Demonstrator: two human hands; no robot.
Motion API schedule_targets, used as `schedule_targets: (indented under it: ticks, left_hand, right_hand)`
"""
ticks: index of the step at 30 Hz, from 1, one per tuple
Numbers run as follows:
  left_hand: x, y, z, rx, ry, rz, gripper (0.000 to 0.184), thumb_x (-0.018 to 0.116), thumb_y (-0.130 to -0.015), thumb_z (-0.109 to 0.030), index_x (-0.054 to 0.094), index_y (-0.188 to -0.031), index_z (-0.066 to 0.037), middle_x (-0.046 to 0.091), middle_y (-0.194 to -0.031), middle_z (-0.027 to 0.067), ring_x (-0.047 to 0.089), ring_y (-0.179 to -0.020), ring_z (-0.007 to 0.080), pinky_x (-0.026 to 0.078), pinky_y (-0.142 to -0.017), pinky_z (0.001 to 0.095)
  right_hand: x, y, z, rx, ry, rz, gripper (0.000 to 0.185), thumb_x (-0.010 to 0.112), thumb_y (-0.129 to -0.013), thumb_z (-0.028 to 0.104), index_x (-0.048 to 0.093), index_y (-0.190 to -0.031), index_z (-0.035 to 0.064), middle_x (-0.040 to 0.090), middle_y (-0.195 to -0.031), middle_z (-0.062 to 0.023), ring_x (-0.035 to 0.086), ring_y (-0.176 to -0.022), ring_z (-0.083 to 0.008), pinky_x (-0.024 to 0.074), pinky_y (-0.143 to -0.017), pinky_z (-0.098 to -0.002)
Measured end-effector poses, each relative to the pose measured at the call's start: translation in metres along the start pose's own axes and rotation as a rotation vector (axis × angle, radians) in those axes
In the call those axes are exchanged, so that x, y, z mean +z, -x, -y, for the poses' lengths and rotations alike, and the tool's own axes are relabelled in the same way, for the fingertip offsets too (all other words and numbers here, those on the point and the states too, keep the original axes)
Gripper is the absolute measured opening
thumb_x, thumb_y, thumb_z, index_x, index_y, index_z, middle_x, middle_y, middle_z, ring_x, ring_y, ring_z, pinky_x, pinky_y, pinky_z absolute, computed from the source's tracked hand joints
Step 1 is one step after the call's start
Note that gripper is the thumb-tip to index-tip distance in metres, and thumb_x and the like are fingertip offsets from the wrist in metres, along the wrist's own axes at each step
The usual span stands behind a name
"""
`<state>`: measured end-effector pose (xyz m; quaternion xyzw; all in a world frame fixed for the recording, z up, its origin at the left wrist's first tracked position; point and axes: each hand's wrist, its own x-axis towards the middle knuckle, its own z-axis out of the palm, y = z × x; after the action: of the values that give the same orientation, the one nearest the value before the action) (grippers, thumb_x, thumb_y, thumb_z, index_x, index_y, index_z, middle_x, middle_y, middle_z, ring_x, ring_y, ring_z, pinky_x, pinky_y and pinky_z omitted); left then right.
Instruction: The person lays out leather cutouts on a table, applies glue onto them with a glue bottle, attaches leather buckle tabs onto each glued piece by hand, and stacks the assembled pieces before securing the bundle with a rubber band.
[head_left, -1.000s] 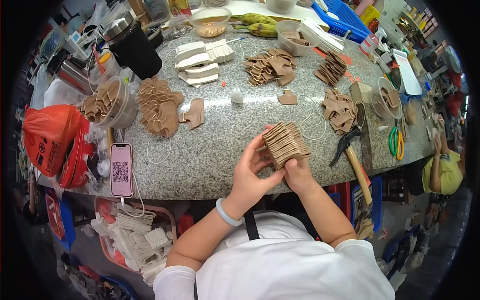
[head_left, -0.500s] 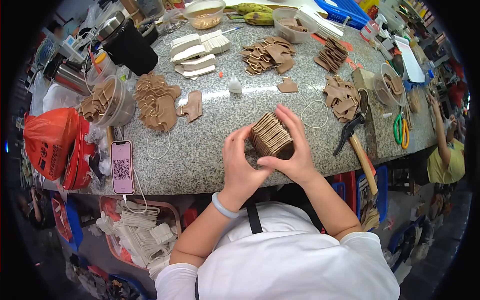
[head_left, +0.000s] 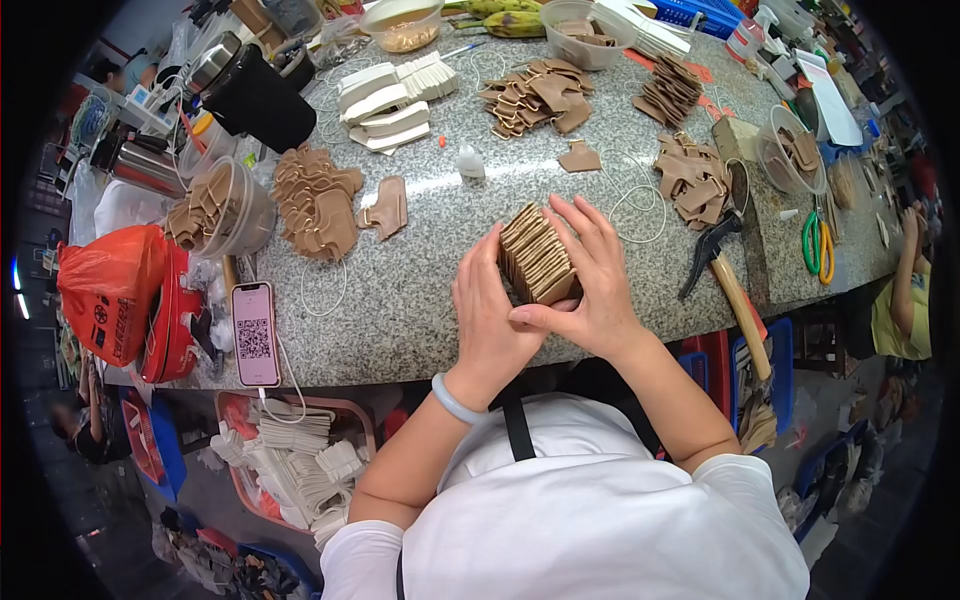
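Note:
A thick stack of brown leather pieces (head_left: 537, 254), edges up, is held between my two hands near the table's front edge. My left hand (head_left: 490, 310) presses on the stack's left side, a pale bangle on its wrist. On the right side my right hand (head_left: 592, 285) closes round it, the thumb crossing in front. Beyond them lie a single brown piece (head_left: 580, 156) and a small white bottle (head_left: 470, 163). Brown pieces with metal edges (head_left: 541, 97) form a pile farther back. Another pile of brown pieces (head_left: 316, 205) lies to the left, beside one larger piece (head_left: 385, 208).
A hammer (head_left: 740, 310) lies at the right, near scissors (head_left: 818, 245) and a tub of pieces (head_left: 792, 150). White strips (head_left: 385, 108) are stacked at the back. A phone (head_left: 256, 335) and a red bag (head_left: 112, 290) are at left. A person (head_left: 902, 310) is at far right.
My right hand has moved from under the stack to its right side, and the stack has been turned between my hands. The whole view has shifted slightly.

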<state>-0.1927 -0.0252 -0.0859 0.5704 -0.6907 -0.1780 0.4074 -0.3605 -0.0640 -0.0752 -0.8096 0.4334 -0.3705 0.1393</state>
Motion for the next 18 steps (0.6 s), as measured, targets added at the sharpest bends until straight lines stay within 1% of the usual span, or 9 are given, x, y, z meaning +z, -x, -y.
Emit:
schedule_targets:
  ticks: [8, 12, 14, 15, 17, 18]
  left_hand:
    - [0.0000, 0.0007, 0.0022, -0.026, 0.005, 0.017, 0.108, 0.093, -0.078, -0.039, 0.034, -0.159, 0.002, 0.049, -0.152, 0.0221, 0.044, -0.144, 0.0390, 0.033, -0.119, 0.0521]
    - [0.0000, 0.0004, 0.0015, -0.015, 0.003, 0.009, 0.108, 0.094, -0.076, -0.040, 0.036, -0.158, 0.000, 0.050, -0.152, 0.0202, 0.046, -0.144, 0.0373, 0.035, -0.118, 0.0516]
    - [0.0011, 0.0010, 0.0021, -0.020, 0.007, 0.008, 0.108, 0.094, -0.076, -0.040, 0.036, -0.158, 0.000, 0.050, -0.152, 0.0195, 0.046, -0.143, 0.0370, 0.035, -0.118, 0.0514]
    - [0.0015, 0.0009, 0.0024, -0.026, 0.011, 0.003, 0.109, 0.095, -0.075, -0.040, 0.037, -0.157, 0.000, 0.051, -0.151, 0.0189, 0.047, -0.143, 0.0366, 0.036, -0.117, 0.0512]
    - [0.0018, 0.0008, 0.0019, -0.023, 0.010, -0.003, 0.108, 0.095, -0.075, -0.040, 0.037, -0.157, 0.000, 0.052, -0.150, 0.0187, 0.048, -0.142, 0.0366, 0.036, -0.117, 0.0511]
    - [0.0018, 0.0010, 0.0018, -0.023, 0.009, -0.010, 0.108, 0.095, -0.075, -0.040, 0.037, -0.157, 0.000, 0.052, -0.150, 0.0185, 0.049, -0.141, 0.0365, 0.036, -0.117, 0.0510]
  right_hand:
    - [-0.0027, 0.0006, -0.0012, 0.006, 0.000, 0.027, 0.116, 0.090, -0.071, 0.064, 0.049, -0.157, -0.0011, 0.050, -0.161, -0.0173, 0.037, -0.153, -0.0432, 0.0304, -0.124, -0.0588]
    - [-0.0002, 0.0015, -0.0026, 0.013, -0.004, 0.012, 0.114, 0.091, -0.071, 0.062, 0.049, -0.157, -0.0011, 0.051, -0.160, -0.0172, 0.038, -0.153, -0.0428, 0.0301, -0.124, -0.0587]
    - [0.0033, 0.0027, -0.0049, 0.009, -0.009, -0.025, 0.113, 0.085, -0.072, 0.072, 0.054, -0.152, -0.0005, 0.053, -0.157, -0.0163, 0.041, -0.151, -0.0414, 0.0267, -0.122, -0.0677]
    - [0.0023, 0.0026, -0.0042, 0.010, -0.008, -0.027, 0.113, 0.085, -0.072, 0.072, 0.054, -0.152, -0.0005, 0.053, -0.157, -0.0163, 0.041, -0.151, -0.0414, 0.0267, -0.122, -0.0677]
    - [-0.0007, 0.0021, -0.0012, 0.016, -0.006, -0.003, 0.111, 0.091, -0.072, 0.060, 0.051, -0.155, -0.0015, 0.052, -0.159, -0.0168, 0.039, -0.152, -0.0431, 0.0300, -0.124, -0.0584]
    - [-0.0010, 0.0021, -0.0008, 0.016, -0.007, -0.005, 0.111, 0.091, -0.072, 0.060, 0.051, -0.155, -0.0015, 0.052, -0.159, -0.0168, 0.039, -0.152, -0.0431, 0.0300, -0.124, -0.0584]
